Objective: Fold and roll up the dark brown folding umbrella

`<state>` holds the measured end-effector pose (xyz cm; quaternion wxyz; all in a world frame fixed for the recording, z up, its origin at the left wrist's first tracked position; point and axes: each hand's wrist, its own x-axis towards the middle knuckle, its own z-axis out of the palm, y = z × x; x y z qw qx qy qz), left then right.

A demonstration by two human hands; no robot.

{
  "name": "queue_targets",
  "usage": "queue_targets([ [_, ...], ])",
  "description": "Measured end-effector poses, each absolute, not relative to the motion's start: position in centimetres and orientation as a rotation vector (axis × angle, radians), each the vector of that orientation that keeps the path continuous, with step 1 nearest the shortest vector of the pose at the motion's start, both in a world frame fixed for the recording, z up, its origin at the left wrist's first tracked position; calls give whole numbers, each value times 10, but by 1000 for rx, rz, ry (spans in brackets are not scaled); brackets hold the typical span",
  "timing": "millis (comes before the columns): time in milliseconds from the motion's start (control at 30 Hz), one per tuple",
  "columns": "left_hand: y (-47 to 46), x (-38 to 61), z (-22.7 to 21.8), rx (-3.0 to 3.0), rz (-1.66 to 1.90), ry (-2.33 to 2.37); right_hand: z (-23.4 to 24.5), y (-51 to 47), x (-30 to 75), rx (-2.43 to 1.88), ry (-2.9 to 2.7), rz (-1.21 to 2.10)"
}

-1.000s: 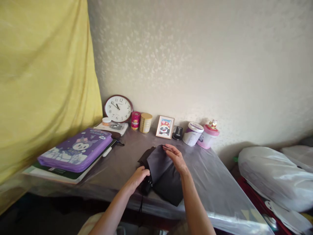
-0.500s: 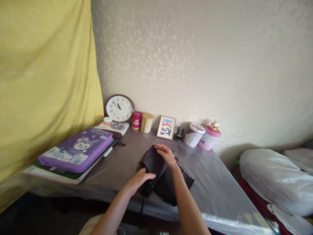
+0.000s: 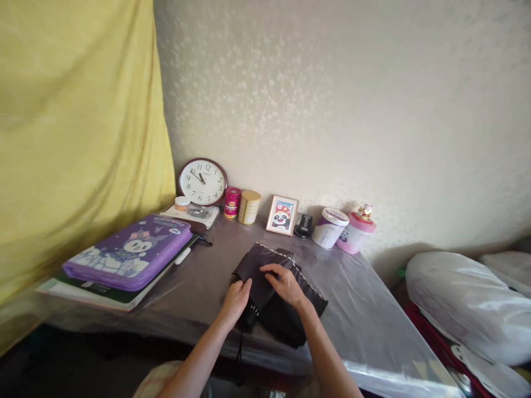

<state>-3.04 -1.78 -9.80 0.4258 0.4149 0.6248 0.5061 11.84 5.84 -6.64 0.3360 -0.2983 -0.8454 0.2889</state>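
Observation:
A black folding umbrella (image 3: 265, 296) lies loosely folded on the table near its front edge, its canopy panels spread to the right and trimmed with a patterned edge. Its short handle points toward me, and a thin strap hangs over the table's edge. My left hand (image 3: 237, 300) is closed on the left side of the black fabric, just above the handle, thumb on top. Over the middle of the canopy, my right hand (image 3: 285, 283) has its fingers bent toward the thumb, pinching the cloth; the fingertips are partly hidden.
Left on the plastic-covered table (image 3: 357, 326) lies a purple zip case (image 3: 133, 251) on books. Along the wall stand a clock (image 3: 203, 181), a pink can (image 3: 232, 203), a yellow can (image 3: 249, 207), a panda picture frame (image 3: 282, 215) and two tubs (image 3: 330, 228). White plastic bags (image 3: 460, 304) are at right.
My right hand has drawn back toward me from the panel's far edge, which now lies flatter with its patterned trim showing. My left hand has closed on the fabric by the handle.

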Motion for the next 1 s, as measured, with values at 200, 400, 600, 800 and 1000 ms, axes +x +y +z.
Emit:
queue_targets([
  [200,-17,-30,-101,1032,1285,1540,-79,65,127,-999,-2433,271],
  [400,-18,-33,-104,1017,1230,1477,-90,81,126,-1094,-2408,238],
  [600,-12,-34,-114,1033,1236,1494,-75,76,147,-980,-2211,399],
  [800,-15,-34,-109,1044,1297,1471,-51,38,214,-1270,-2091,494],
  [1000,-19,-32,-103,1025,1306,1485,-61,-7,254,-1167,-2274,293],
])
